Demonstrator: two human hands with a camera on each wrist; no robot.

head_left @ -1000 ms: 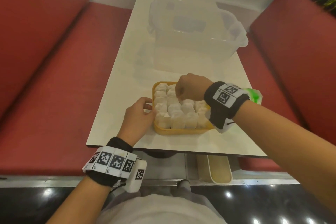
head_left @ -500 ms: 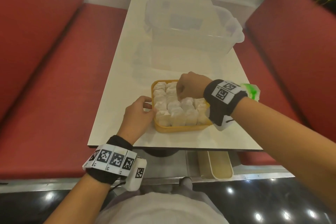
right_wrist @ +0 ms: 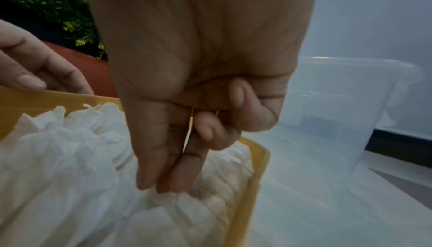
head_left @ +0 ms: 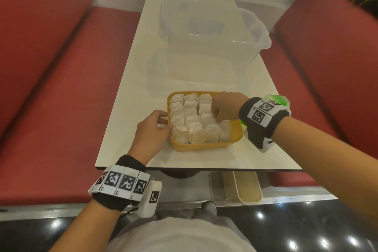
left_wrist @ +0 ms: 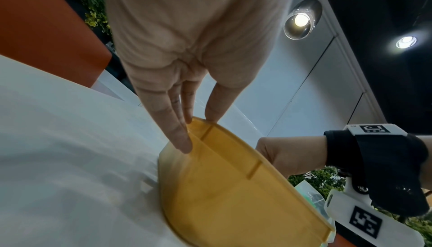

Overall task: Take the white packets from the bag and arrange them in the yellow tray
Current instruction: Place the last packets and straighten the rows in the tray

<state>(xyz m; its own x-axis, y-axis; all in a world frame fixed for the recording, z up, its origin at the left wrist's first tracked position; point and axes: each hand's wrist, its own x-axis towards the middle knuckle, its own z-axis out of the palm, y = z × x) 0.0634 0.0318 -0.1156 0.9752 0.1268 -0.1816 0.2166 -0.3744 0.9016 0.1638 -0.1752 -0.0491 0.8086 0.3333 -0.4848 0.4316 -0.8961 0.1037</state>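
I see my left hand (head_left: pixel 151 129) with straight fingers (left_wrist: pixel 180 132) touching the yellow tray's (head_left: pixel 204 146) left wall on the worktop (head_left: pixel 255 155). My right hand (head_left: pixel 225 106), fingers curled, touches the white packets (head_left: pixel 192 120) in the tray; perhaps it pinches 1.

Dim indoor light from ceiling lamps (left_wrist: pixel 301 20); glare spots on the dark floor (head_left: pixel 259 215). Wide-angle bending at edges. Wrist views soft, blurred close up.

A clear bin (head_left: pixel 212 32) is sitting on the white table (head_left: pixel 131 96) at 12 o'clock, red benches (head_left: pixel 61 80) flanking it.
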